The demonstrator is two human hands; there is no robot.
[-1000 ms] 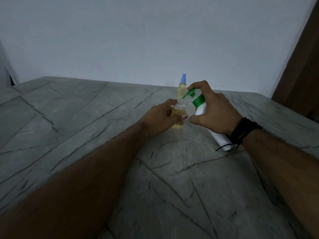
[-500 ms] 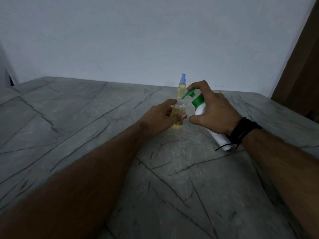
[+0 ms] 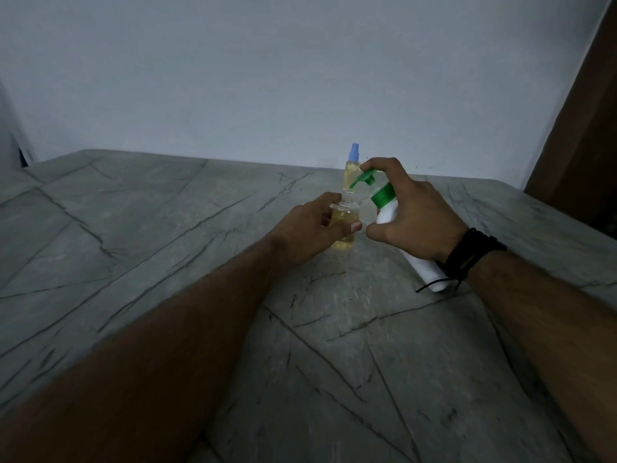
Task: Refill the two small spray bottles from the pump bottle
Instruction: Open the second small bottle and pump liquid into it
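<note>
Head view: the left hand [image 3: 310, 228] curls its fingers and thumb round the uncapped spray bottle [image 3: 344, 222] standing on the stone table [image 3: 167, 228]. The right hand [image 3: 415, 215] grips the tilted white pump bottle [image 3: 389, 212], forefinger on its green pump head [image 3: 364, 178] (nozzle above the open neck). A blue-capped spray bottle [image 3: 353, 167] stands just behind.

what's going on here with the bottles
A person is refilling a small spray bottle. The left hand grips an uncapped small bottle, partly full of yellowish liquid, standing on the grey stone table. The right hand holds the white pump bottle tilted, a finger on its green pump head, whose nozzle points down at the open neck. A second small bottle, with its blue spray cap on and holding yellowish liquid, stands just behind.
</note>
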